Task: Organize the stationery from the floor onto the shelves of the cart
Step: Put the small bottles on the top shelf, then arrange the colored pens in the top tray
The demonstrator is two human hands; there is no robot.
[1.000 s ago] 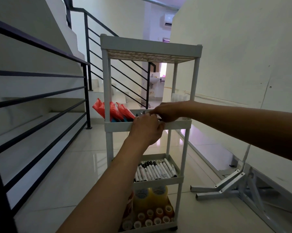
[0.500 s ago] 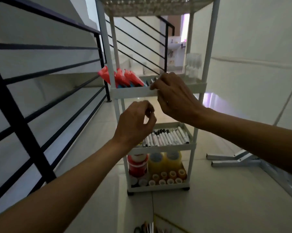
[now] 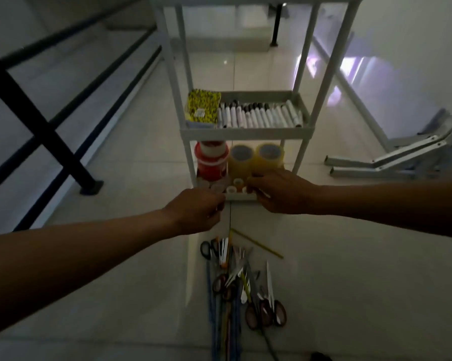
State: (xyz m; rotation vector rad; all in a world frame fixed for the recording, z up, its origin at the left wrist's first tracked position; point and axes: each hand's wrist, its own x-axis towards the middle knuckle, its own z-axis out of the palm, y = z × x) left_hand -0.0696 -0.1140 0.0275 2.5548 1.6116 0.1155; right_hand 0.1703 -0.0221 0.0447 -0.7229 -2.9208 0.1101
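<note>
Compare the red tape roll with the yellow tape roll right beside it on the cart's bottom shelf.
The red tape roll is opaque red with a white band near its top; the yellow tape roll is translucent amber. The red tape roll stands taller and sits at the shelf's left end; the yellow tape roll sits nearer the middle. Both stand upright at the back of the bottom shelf.

head cam, single view | tilted fwd + down | close above floor (image 3: 349, 256) in front of cart (image 3: 245, 131) lower shelves
</note>
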